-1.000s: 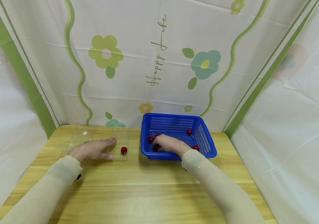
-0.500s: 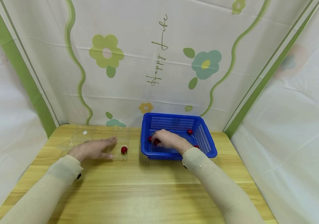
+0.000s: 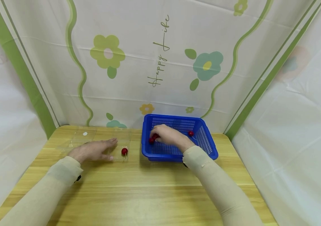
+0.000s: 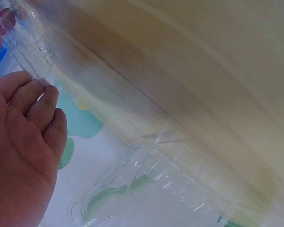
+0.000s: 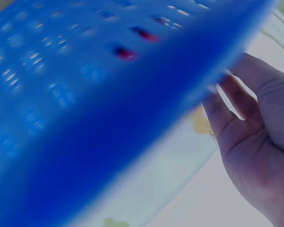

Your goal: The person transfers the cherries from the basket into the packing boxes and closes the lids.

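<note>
The right hand (image 3: 169, 136) is inside a blue basket (image 3: 205, 142), fingers curled and pointing toward the basket's left wall. Its grip pinches a small red cherry (image 3: 155, 136) at the fingertips, held just above the basket floor. The cherry is round, with no clear long axis, and no stem can be made out on it. A second cherry (image 3: 150, 140) lies just beside and below the held one, against the left wall. A third cherry (image 3: 190, 133) lies near the basket's far right corner, well apart from the hand. The right forearm, in a beige sleeve (image 3: 205, 169), crosses the basket's near rim at a slant from the lower right. In the right wrist view the hand (image 5: 260, 142) is seen beside the blurred blue mesh wall, too blurred to show the fingertips.

The left hand (image 3: 92, 150) lies flat, palm down, fingers straight and pointing right. Its grip is relaxed and holds nothing; it presses on a clear plastic container (image 3: 78, 138) that rests open on the wooden desk (image 3: 149, 194). The container's long axis runs left to right along the desk's far edge. One cherry (image 3: 124, 151) sits in the container's right part, just beside the left fingertips. In the left wrist view the fingers (image 4: 35, 101) touch the clear plastic edge (image 4: 38, 71).
</note>
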`<state>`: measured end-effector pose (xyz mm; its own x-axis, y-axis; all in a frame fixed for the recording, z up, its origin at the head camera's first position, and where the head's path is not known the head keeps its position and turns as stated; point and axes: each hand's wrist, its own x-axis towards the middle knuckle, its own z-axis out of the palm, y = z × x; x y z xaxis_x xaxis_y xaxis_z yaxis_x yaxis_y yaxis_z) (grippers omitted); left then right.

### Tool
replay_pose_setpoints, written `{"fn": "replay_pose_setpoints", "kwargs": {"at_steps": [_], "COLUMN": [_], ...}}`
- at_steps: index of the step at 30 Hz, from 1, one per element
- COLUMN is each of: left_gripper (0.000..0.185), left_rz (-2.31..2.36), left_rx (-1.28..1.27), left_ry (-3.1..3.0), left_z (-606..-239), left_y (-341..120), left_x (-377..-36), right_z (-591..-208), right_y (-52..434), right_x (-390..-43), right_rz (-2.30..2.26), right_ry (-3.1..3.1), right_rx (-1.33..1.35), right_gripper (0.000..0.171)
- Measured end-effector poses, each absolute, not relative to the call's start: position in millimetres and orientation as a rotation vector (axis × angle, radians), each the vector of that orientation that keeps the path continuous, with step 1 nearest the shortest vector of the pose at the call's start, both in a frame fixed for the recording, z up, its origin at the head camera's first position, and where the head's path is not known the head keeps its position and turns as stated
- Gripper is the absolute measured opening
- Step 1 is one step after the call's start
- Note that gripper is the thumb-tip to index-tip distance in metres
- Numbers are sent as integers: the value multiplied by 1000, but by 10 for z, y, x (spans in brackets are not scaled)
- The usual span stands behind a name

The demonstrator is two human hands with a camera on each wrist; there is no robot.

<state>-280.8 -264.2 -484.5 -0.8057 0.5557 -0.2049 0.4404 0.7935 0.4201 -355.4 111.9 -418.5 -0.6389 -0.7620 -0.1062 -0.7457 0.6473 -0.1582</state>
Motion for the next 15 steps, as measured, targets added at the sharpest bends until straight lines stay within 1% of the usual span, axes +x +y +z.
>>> {"fn": "replay_pose_setpoints", "kwargs": {"at_steps": [15], "left_gripper": [93], "left_rz": [488], "left_rx": [766], "left_ry": [2671], "left_z": [-4838], "left_y": [-2636], "left_x": [-2804], "right_z": [-3929], "right_y": [813], "right_x": [-3472], "right_rz": [-232], "right_ry": [2711], "right_rx": [-1289], "right_gripper": [30]}}
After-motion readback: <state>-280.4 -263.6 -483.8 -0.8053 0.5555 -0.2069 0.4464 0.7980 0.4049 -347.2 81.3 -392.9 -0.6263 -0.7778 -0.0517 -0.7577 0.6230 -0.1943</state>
